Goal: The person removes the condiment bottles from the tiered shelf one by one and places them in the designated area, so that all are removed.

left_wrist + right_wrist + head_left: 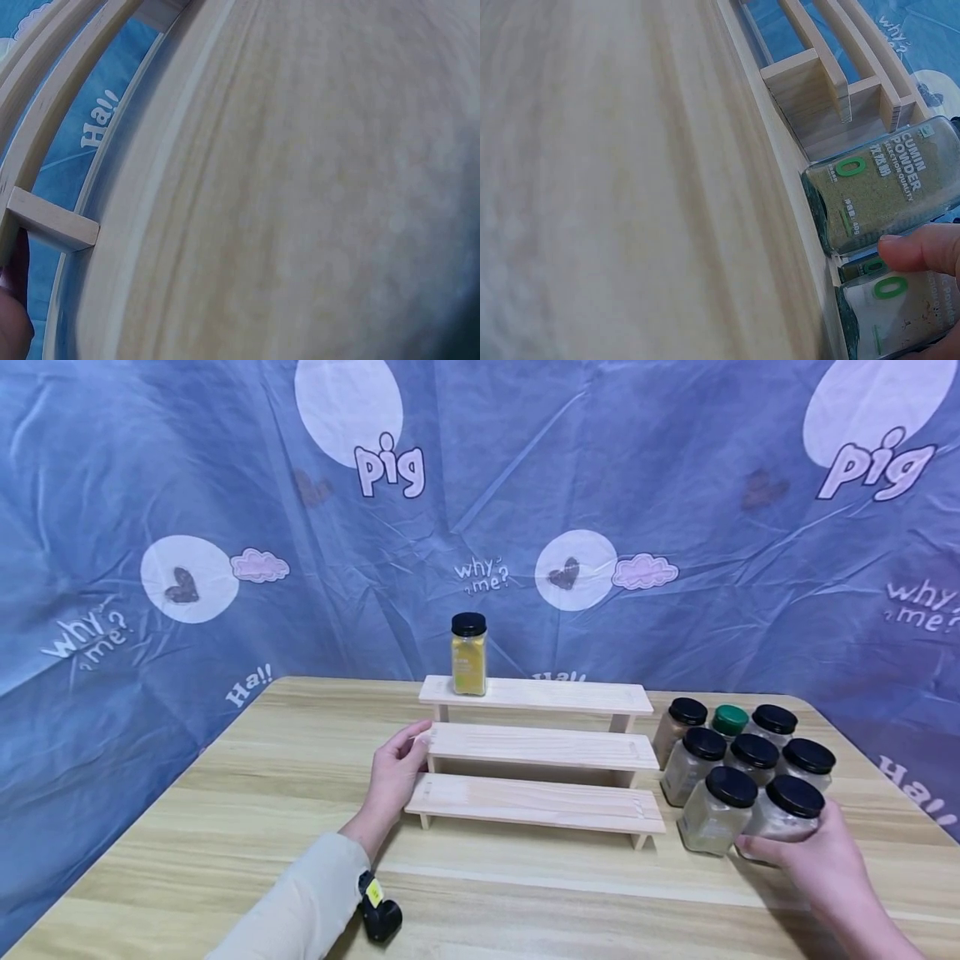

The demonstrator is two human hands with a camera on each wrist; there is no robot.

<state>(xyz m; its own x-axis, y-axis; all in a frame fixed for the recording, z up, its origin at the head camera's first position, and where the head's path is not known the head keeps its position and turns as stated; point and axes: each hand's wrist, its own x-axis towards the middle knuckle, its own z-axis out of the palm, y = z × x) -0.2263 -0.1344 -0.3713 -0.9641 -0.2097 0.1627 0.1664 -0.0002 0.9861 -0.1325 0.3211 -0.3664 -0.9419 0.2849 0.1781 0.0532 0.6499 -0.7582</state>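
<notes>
A three-tier wooden spice rack [542, 746] stands on the table. My left hand [393, 770] holds the left end of its middle shelf; the left wrist view shows only part of that hand, beside a rack leg [54, 219]. One spice jar with yellow contents [469, 658] stands upright on the top shelf, toward the left. My right hand [825, 858] grips a black-lidded spice jar [780, 820], thumb on its near left side. Pale contents show in that jar [900, 311] in the right wrist view. Left of it stands a jar labelled cumin powder [889, 184].
Several more spice jars crowd together right of the rack, black-lidded except for one green lid [730, 719]. A blue printed cloth [480, 510] hangs behind the table [247, 777]. A black device [379, 910] is at my left wrist.
</notes>
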